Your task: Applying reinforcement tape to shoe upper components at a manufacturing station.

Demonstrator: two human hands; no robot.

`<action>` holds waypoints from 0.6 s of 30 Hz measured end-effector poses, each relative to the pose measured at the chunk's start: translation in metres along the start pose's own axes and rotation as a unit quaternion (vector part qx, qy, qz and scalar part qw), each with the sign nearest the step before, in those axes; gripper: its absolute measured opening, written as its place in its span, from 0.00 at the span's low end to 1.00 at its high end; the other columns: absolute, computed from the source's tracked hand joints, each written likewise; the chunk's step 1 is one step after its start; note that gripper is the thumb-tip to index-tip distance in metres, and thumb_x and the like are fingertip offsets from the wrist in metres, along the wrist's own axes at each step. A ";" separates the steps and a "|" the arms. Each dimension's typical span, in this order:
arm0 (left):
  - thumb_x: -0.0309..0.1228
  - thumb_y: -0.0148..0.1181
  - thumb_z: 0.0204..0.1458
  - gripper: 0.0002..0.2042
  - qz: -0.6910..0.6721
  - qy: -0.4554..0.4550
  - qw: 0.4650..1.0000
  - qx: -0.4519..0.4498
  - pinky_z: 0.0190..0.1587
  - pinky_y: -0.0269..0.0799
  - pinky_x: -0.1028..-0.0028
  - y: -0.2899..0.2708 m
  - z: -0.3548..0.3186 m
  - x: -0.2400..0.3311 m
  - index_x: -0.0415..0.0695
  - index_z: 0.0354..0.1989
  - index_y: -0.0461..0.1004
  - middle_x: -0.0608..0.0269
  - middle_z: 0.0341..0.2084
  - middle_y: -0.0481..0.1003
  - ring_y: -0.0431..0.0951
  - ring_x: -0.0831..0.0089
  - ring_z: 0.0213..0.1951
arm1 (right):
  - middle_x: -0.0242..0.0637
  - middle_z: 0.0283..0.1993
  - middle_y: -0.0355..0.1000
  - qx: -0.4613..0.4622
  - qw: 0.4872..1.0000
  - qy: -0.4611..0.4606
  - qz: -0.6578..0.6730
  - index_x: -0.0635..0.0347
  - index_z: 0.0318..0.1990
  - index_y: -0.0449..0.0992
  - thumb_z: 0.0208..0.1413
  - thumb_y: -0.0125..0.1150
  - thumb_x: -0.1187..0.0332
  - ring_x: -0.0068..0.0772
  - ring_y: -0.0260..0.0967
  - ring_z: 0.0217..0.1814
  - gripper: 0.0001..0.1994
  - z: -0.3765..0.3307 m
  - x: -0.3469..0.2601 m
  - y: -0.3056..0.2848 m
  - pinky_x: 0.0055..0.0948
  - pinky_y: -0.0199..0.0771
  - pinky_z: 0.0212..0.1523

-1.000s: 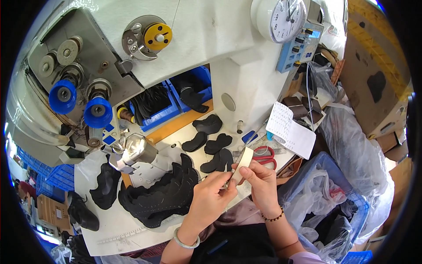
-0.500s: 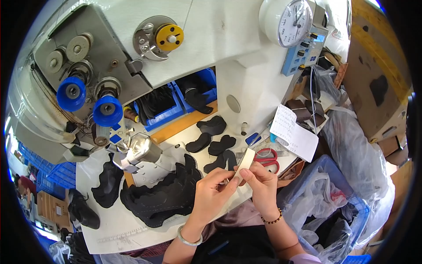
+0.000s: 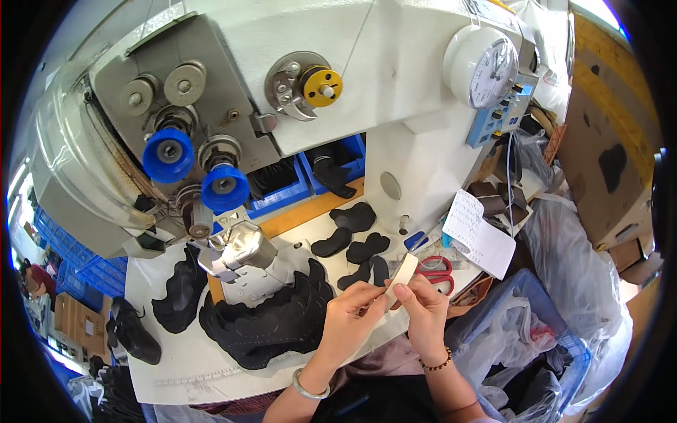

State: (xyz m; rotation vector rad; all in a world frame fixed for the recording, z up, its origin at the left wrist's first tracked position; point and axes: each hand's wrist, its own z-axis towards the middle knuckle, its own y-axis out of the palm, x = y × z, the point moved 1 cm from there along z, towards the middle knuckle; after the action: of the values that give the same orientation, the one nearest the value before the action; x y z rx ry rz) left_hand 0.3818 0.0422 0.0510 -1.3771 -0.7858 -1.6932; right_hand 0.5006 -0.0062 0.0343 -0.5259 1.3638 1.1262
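Note:
Near the front edge of a white sewing machine table, I hold a narrow cream roll of tape [image 3: 404, 272], seen nearly edge-on. My right hand [image 3: 427, 314] grips it with the thumb along its lower part. The fingers of my left hand [image 3: 355, 315] are closed together at its near end; what exactly lies between those fingertips is hidden. Just beyond my hands are several cut black shoe pieces [image 3: 368, 247] and red-handled scissors [image 3: 438, 268]. Left of my left hand lies a large overlapping stack of stitched black shoe uppers [image 3: 261, 328].
The sewing machine's head [image 3: 190, 106] overhangs the table at the left. Blue bins [image 3: 282, 199] with black parts stand behind. A handwritten paper sheet [image 3: 479, 236] lies at the right, above a blue crate [image 3: 575, 345] with plastic bags. A black shoe [image 3: 135, 335] sits at the left edge.
The whole view has shifted, so the machine now appears farther right and lower. Both hands stay together at the roll of tape, with only slight finger movement.

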 end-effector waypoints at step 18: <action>0.20 0.54 0.47 0.08 -0.031 -0.001 1.000 0.001 0.31 0.61 0.84 -0.008 -0.001 0.000 0.34 0.36 0.75 0.65 0.29 0.70 0.66 0.82 0.29 | 0.30 0.26 0.65 0.021 1.000 -0.021 -0.005 0.69 0.31 0.76 0.51 0.59 0.72 0.16 0.63 0.25 0.07 0.002 0.005 0.012 0.14 0.62 0.28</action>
State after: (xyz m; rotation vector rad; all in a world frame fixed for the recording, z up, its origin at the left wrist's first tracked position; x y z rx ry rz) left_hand 0.3743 0.0450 0.0506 -1.3652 -0.8392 -1.7395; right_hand 0.4911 0.0022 0.0340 -0.4757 1.3454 1.0921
